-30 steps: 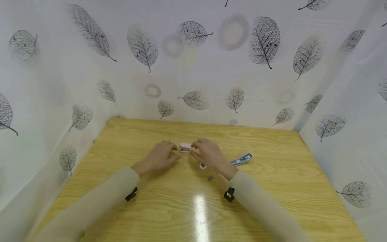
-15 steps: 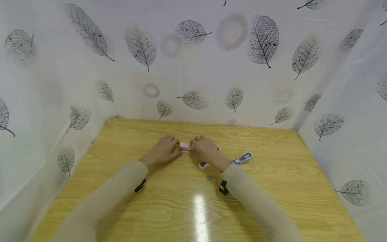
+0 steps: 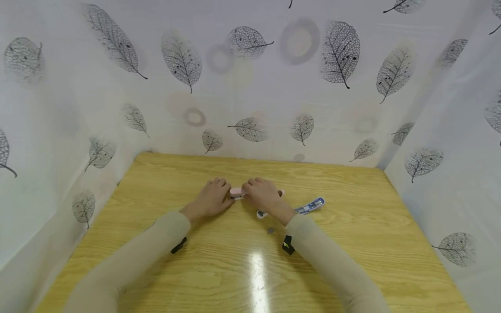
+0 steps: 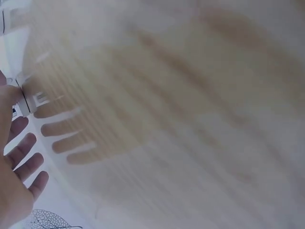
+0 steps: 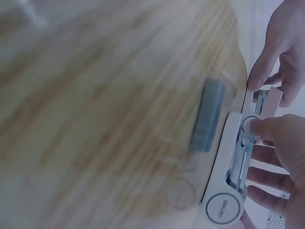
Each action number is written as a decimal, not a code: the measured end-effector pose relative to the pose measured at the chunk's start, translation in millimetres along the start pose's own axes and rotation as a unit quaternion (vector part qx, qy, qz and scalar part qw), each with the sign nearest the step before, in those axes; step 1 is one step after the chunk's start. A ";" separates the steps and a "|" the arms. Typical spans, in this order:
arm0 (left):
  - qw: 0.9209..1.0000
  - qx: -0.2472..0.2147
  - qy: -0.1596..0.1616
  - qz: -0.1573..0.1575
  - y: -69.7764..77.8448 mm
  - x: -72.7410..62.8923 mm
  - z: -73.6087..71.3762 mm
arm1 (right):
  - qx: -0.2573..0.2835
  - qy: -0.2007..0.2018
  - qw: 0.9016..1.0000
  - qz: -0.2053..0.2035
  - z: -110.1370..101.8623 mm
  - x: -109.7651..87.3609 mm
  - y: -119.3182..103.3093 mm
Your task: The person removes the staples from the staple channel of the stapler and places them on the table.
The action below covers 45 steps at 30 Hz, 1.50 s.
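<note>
A pink stapler [image 3: 236,191] lies between both hands near the middle of the table. My left hand [image 3: 213,198] pinches its left end between thumb and index finger; the other fingers spread loosely in the left wrist view. My right hand [image 3: 263,193] grips its middle, hiding much of it, and the thumb presses a round white part [image 5: 249,126]. In the right wrist view, the stapler's pink top [image 5: 272,100] shows between the hands. Nearer the camera lies a white stapler [image 5: 220,191], partly covered by the right wrist in the head view. A grey strip of staples [image 5: 208,114] sits beside it.
A blue stapler [image 3: 310,206] lies right of the right hand, partly behind the wrist. The wooden table [image 3: 352,243] is bordered by leaf-printed white curtains [image 3: 258,87] at the back and both sides. A bright reflection streaks the table's front.
The left hand has moved right, from just beside the pink stapler to pinching its left end. The right hand keeps its grip, and the stapler has shifted very slightly left.
</note>
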<state>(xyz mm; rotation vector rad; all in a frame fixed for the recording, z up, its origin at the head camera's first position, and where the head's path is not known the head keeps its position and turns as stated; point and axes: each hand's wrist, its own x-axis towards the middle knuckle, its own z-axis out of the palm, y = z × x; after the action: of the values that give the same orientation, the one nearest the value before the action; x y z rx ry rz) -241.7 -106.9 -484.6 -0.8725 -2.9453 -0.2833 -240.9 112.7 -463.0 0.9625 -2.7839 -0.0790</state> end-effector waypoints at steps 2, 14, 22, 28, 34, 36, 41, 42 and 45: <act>1.000 0.005 0.003 0.002 1.6 -4.4 -0.6 | -0.007 0.005 1.000 -0.006 0.8 -1.5 -1.6; 0.999 0.020 0.024 -0.008 9.4 -36.9 0.1 | 0.012 -0.005 0.999 -0.040 -2.0 -5.0 -18.9; 0.999 0.006 0.037 -0.014 10.9 -57.6 -1.0 | 0.003 -0.002 0.997 -0.076 -7.0 -9.2 -31.0; 0.998 -0.017 0.039 -0.035 16.7 -65.7 -2.8 | 0.017 0.005 0.996 -0.087 -12.9 -15.1 -33.3; 0.997 -0.032 0.049 -0.056 19.3 -67.7 -0.2 | 0.031 0.010 0.993 -0.114 -11.0 -12.3 -29.4; 0.996 -0.037 0.058 -0.061 20.1 -67.8 -0.2 | 0.027 0.015 0.991 -0.131 -8.9 -9.3 -28.3; 0.995 -0.044 0.063 -0.071 22.5 -67.9 -2.5 | 0.010 0.007 0.987 -0.158 -5.1 -2.2 -28.1; 0.994 -0.044 0.062 -0.072 23.0 -68.0 -3.1 | 0.005 0.005 0.987 -0.161 -5.0 -0.8 -28.4; 0.994 -0.045 0.060 -0.079 23.3 -68.1 -3.1 | -0.017 -0.002 0.985 -0.171 -5.6 2.8 -29.8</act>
<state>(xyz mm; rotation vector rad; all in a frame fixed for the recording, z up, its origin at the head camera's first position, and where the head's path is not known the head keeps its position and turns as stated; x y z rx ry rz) -171.9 -124.7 -485.1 -0.6073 -2.9115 -0.4623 -223.9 87.5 -460.4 1.4205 -2.5806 -0.1772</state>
